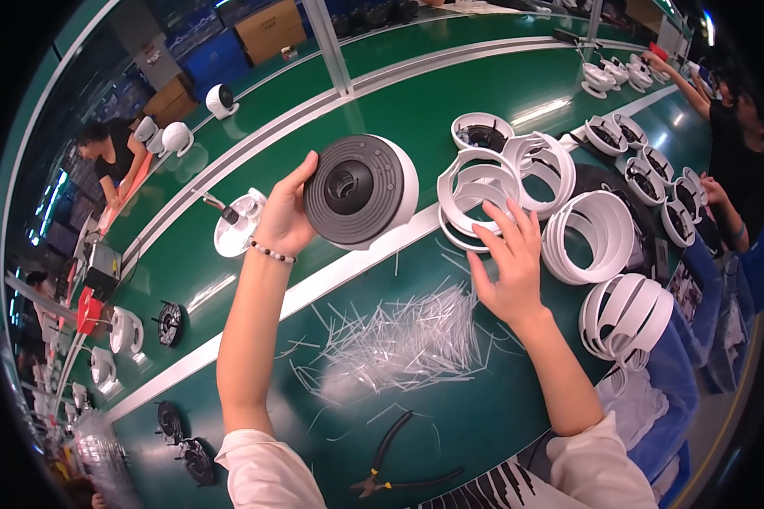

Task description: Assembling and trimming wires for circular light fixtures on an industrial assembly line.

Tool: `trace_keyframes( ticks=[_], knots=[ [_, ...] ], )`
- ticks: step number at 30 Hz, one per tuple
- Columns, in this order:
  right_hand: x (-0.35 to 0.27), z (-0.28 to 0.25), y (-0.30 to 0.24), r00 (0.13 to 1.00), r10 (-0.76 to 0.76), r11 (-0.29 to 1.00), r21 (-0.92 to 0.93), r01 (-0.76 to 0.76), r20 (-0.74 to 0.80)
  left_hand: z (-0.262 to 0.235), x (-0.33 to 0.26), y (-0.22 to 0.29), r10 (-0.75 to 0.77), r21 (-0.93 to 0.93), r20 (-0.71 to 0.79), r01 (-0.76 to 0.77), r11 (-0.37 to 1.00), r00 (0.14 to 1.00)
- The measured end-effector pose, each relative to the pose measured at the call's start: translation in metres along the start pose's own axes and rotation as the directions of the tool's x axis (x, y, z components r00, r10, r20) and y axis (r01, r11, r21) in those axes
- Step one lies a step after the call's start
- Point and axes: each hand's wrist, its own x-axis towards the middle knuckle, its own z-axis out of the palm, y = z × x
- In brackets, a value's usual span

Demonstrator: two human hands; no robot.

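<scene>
Raised over the front edge of the green conveyor, a round white housing (380, 192) shows its dark grey ribbed face and black centre hub. My left hand (284, 208) grips it by its left side, the fingers partly hidden behind it. My right hand (511, 263) has its fingers spread, the fingertips in front of a white plastic ring (481, 171); whether they touch it I cannot tell. Beside that ring stands a second white ring part (542, 170), with a stack of white rings (592, 237) to the right.
Clear plastic strips (416, 343) lie heaped on the green table, with cutting pliers (390, 462) nearer me. Black round parts (185, 445) lie at left. A white base (238, 229) stands on the conveyor (314, 110). Co-workers (738, 153) sit along the line.
</scene>
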Motion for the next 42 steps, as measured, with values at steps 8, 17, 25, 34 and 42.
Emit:
trace_keyframes(
  ticks=[8, 17, 25, 34, 42],
  knots=[
    [-0.001, 0.006, -0.011, 0.999, -0.032, 0.999, 0.017, 0.031, 0.030, 0.002, -0.031, 0.000, -0.062, -0.029, -0.013, 0.062, 0.998, 0.998],
    [-0.006, 0.003, 0.004, 0.983, 0.052, 0.989, -0.148, -0.025, 0.179, -0.023, -0.150, -0.008, 0.579, 0.883, 0.411, -0.149, -0.446, 0.704],
    [-0.004, 0.015, 0.020, 0.986, 0.034, 0.975, -0.220, 0.003, 0.164, -0.122, -0.324, -0.050, 0.676, 0.755, 0.074, 0.402, -0.518, 0.733],
    [-0.002, 0.014, 0.016, 0.961, -0.016, 0.983, -0.172, 0.066, 0.275, -0.093, -0.328, -0.011, 0.478, 0.609, -0.183, 0.481, -0.631, 0.859],
    [0.001, 0.003, 0.020, 0.984, -0.119, 0.983, -0.124, 0.136, 0.134, -0.041, -0.110, 0.006, 0.419, 0.946, -0.297, 0.204, 0.254, 0.858]
  ],
)
